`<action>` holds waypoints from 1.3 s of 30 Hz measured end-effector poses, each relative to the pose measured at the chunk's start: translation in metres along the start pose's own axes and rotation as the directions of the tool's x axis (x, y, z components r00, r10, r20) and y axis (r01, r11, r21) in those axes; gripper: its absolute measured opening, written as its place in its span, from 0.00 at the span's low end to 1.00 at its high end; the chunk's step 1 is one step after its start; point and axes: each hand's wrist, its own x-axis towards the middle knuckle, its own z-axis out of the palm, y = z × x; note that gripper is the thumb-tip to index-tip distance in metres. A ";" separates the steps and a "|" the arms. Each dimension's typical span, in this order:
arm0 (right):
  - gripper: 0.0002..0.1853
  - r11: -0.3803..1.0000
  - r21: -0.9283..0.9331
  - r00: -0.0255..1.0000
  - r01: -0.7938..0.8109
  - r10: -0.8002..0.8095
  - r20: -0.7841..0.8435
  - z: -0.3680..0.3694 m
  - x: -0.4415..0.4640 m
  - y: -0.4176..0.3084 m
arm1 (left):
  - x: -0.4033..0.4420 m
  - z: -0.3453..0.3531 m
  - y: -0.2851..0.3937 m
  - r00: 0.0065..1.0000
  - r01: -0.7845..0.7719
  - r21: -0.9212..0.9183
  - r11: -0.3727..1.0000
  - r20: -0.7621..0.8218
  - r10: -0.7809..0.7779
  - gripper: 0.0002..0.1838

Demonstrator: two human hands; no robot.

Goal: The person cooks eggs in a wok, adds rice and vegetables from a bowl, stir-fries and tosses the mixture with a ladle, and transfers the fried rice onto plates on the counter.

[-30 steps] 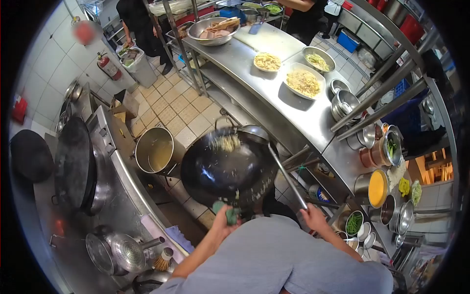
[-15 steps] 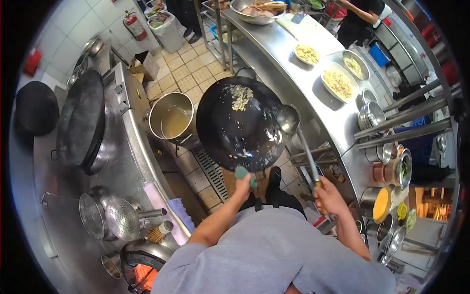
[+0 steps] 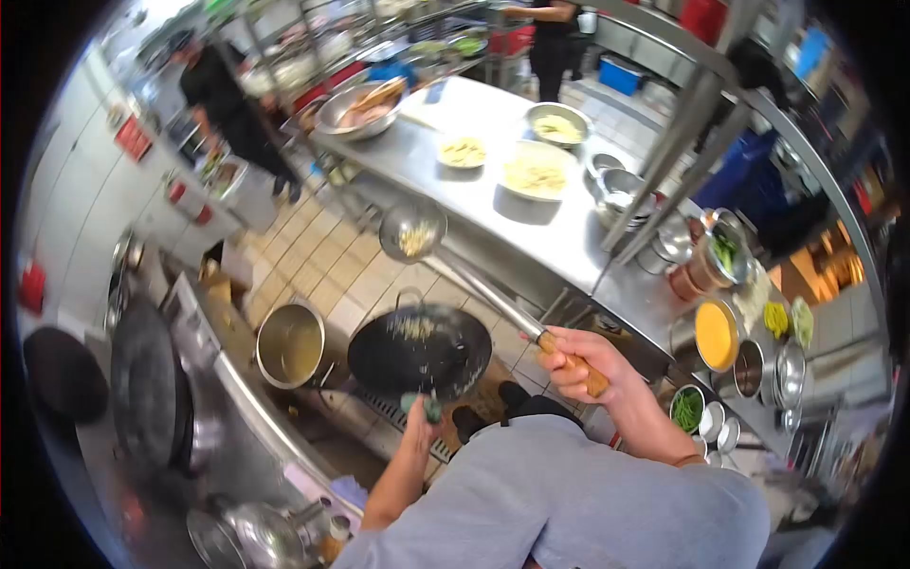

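My right hand [image 3: 588, 365] is closed round the wooden handle of a long metal ladle [image 3: 413, 232], raised above the wok, with pale food pieces in its bowl. My left hand [image 3: 417, 427] grips a green cloth [image 3: 431, 410] at the near rim of the black wok [image 3: 427, 358]. More pale bits lie at the wok's far side, and small scraps dot its right part. Beyond the ladle, on the steel counter [image 3: 398, 163], stand a white oval dish [image 3: 536, 173] and a smaller white bowl [image 3: 462, 152], both filled with pale yellow food.
Left of the wok is a deep pot [image 3: 290, 345] of liquid. The stove range [image 3: 251, 417] runs along the left, with strainers [image 3: 265, 533]. To the right are a container of orange liquid [image 3: 716, 335] and green vegetables [image 3: 686, 408]. Two people [image 3: 227, 95] [image 3: 550, 43] stand beyond.
The ladle has risen from the wok's right side, now carrying food. Less food remains at the wok's far side. The wok sits lower in the picture, and the view has shifted.
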 end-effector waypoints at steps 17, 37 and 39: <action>0.31 -0.269 -0.959 0.520 -0.090 -0.834 0.186 -0.227 0.022 -0.123 | -0.159 0.020 -0.098 0.970 -0.034 -0.529 0.848 0.187 0.156 0.10; 0.34 0.098 -0.993 0.796 -0.067 0.605 0.006 0.011 0.169 0.153 | -0.312 -0.214 -0.256 0.408 -0.903 -0.426 -0.054 -0.892 0.195 0.10; 0.39 -0.098 -0.983 0.609 0.152 0.793 0.016 0.033 0.183 0.196 | -0.316 -0.241 -0.272 0.494 -0.813 -0.549 -0.196 -0.827 0.267 0.12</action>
